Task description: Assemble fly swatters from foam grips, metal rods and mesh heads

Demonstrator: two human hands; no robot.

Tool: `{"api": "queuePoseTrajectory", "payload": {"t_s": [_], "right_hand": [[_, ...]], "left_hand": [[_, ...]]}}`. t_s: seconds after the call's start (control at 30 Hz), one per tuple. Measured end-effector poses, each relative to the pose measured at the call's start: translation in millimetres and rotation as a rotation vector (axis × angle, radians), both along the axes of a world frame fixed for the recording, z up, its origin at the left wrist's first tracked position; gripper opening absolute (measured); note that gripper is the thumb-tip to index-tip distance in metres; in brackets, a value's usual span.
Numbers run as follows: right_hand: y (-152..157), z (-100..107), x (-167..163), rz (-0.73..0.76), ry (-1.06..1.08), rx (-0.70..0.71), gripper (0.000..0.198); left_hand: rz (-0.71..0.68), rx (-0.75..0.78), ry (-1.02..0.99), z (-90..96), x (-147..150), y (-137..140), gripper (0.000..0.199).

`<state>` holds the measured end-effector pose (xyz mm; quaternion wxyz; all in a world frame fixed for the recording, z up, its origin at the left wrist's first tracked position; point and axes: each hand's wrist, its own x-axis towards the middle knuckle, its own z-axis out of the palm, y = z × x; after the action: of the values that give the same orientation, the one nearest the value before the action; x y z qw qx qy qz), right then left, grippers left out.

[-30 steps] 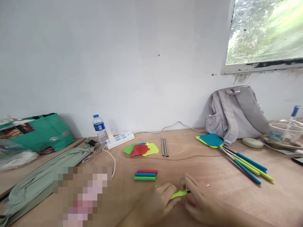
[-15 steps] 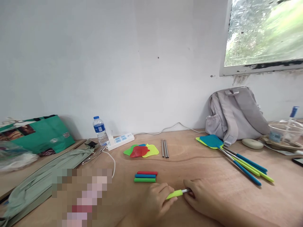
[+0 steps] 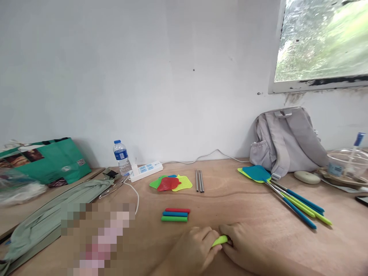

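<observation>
My left hand (image 3: 198, 247) is closed around a yellow-green handle grip (image 3: 220, 240), whose end shows between my hands. My right hand (image 3: 240, 243) is curled at that end, nearly touching the left; the metal rod it held half a second ago is hidden inside it. Just beyond lie loose handle grips: red (image 3: 181, 210), blue (image 3: 175, 214) and green (image 3: 174, 219). Further back are perforated fly swatter heads, with a red one (image 3: 169, 183) on top and a yellow one (image 3: 184, 182) beside it. Several thin metal rods (image 3: 199, 181) lie to their right.
Several fly swatters with blue and yellow-green handles (image 3: 301, 212) lie at the right before a grey backpack (image 3: 287, 142). A power strip (image 3: 146, 171) and water bottle (image 3: 122, 159) stand by the wall. At the left are a green bag (image 3: 54, 163) and folded grey-green fabric (image 3: 51, 209).
My hands have come closer together. The bare stretch of metal rod between them is gone from sight, and the yellow-green grip now reaches my right fingers.
</observation>
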<state>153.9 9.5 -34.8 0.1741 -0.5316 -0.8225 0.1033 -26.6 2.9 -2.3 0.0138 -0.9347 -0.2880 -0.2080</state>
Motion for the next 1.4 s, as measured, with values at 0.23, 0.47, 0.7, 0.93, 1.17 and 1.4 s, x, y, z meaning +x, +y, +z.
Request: {"api": "queuePoseTrajectory", "payload": {"t_s": [0.23, 0.47, 0.7, 0.93, 1.17, 1.4], "right_hand": [[2.7, 2.4, 5.4, -0.035, 0.3, 0.02, 0.012], [17.8, -5.8, 20.7, 0.111, 0.632, 0.164, 0.032], [18.8, 1.7, 23.6, 0.32, 0.934, 0.127, 0.032], [28.8, -5.4, 26.4, 0.134, 1.172, 0.019, 0.035], [37.0, -9.7, 31.1, -0.01, 1.25, -0.143, 0.035], [35.4, -6.5, 30.4, -0.054, 1.387, -0.263, 0.037]], "left_hand": [[-0.012, -0.03, -0.179, 62.9, -2.3, 40.7, 0.028], [0.373, -0.092, 0.08, 33.0, -58.2, 151.1, 0.05], [0.418, -0.148, 0.236, 3.0, -82.7, 166.5, 0.053], [0.467, -0.11, 0.26, 7.2, -81.9, 171.8, 0.057], [0.44, -0.073, 0.255, 1.8, -72.4, 180.3, 0.047], [0.418, -0.008, 0.154, 0.5, -61.5, 179.9, 0.025]]}}
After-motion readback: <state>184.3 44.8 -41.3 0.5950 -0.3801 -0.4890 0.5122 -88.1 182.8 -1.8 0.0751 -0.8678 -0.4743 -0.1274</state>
